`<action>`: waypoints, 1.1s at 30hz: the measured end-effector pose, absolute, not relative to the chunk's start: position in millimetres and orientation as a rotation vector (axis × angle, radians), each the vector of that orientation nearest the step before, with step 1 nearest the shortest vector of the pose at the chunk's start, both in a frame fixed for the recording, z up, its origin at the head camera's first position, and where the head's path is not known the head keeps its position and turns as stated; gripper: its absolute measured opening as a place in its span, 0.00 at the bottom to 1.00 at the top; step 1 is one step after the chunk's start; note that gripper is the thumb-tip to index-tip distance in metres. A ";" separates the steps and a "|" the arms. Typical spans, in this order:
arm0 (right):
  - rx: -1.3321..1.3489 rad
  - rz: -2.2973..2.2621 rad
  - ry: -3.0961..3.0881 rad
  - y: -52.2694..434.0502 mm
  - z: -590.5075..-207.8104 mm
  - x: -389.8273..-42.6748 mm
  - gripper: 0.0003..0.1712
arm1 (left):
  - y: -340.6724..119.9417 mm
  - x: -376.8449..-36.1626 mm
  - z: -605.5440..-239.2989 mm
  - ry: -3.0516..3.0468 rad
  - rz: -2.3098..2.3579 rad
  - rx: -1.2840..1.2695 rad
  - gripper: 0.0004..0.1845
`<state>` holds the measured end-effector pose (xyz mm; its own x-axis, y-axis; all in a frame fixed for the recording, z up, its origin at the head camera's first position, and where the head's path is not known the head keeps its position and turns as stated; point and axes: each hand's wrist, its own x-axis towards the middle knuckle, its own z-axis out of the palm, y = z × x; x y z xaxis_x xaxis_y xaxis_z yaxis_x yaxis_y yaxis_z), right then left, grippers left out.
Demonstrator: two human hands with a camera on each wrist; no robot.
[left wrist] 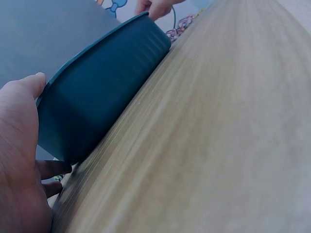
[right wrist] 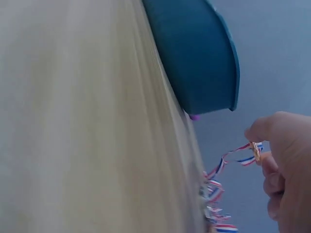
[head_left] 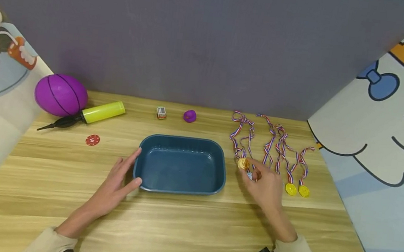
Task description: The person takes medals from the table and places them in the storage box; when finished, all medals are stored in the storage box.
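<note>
The left hand (head_left: 114, 186), grip wide, rests against the blue tray (head_left: 179, 171) on the bench (head_left: 189, 229). The right hand (head_left: 265, 186), grip narrow, pinches a gold medal (head_left: 243, 163) beside it. Work looks early: no medal lies inside; yellow medals (head_left: 290, 190) lie outside, ribbons (head_left: 290, 178) stretching away.

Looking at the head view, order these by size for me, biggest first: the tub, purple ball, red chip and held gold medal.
1. Tub
2. Purple ball
3. Red chip and gold medal: too alike in size to rank.
</note>
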<state>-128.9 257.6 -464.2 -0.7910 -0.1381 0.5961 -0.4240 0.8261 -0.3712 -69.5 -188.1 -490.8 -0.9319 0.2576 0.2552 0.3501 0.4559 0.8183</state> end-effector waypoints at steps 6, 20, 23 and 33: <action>0.437 0.745 -2.441 255.4 -450.1 -134.5 0.22 | -188.8 -70.5 -493.9 -2.622 -1.497 -0.543 0.45; 0.517 0.832 -2.279 257.0 -417.1 -148.2 0.19 | -189.7 -70.2 -495.4 -2.676 -1.426 -0.532 0.59; 0.529 0.881 -2.231 254.6 -414.2 -150.9 0.19 | -190.0 -69.8 -495.0 -2.685 -1.427 -0.522 0.58; 0.540 1.272 -1.994 242.2 -410.0 -159.9 0.21 | -189.4 -69.9 -493.2 -2.696 -1.420 -0.520 0.59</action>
